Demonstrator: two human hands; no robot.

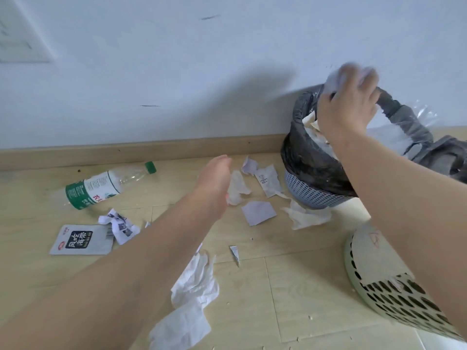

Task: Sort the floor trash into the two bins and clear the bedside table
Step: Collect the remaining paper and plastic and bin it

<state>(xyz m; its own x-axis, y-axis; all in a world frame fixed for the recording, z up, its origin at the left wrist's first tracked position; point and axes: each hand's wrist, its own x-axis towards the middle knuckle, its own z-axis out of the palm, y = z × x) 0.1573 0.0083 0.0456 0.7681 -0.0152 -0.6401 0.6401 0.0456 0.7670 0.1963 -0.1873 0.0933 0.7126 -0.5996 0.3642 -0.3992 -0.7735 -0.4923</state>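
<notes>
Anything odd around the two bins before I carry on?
Yes. The black liner of the blue bin sags unevenly, slumping over its right side, beneath the white trash the right hand grips. The green bin looks tipped, though its base is out of view.

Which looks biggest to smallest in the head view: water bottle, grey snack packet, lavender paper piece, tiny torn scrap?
1. water bottle
2. grey snack packet
3. lavender paper piece
4. tiny torn scrap
All lie at a similar range from the camera, so the order looks safe.
</notes>
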